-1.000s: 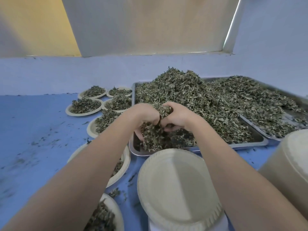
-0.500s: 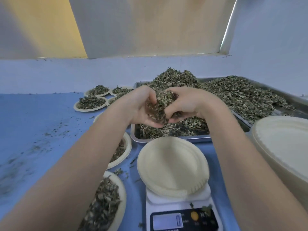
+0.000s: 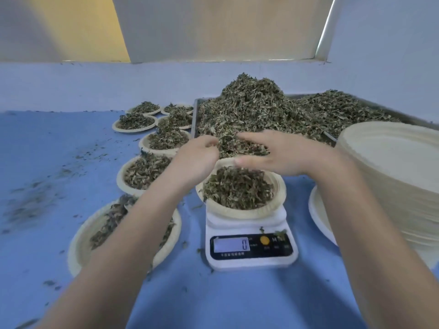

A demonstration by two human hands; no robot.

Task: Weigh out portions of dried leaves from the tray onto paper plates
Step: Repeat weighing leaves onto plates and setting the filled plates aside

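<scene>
Left hand (image 3: 198, 157) and right hand (image 3: 278, 154), grips spread, above leaf-filled round paper plate (image 3: 240, 211) on white digital scale (image 3: 249, 255); steel tray (image 3: 195, 115) at 12 o'clock.

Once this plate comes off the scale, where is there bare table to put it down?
Bare blue table lies left of the filled plates, and in front of the scale between the forearms. Right is crowded: the stack of empty plates and the trays.

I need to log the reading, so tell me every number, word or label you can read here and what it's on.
"0": on the lit display of the white scale.
"M": beside the yellow button on the scale's panel.
Small print under the display and under the buttons: too blurred to read.
Nothing else carries text.
</scene>
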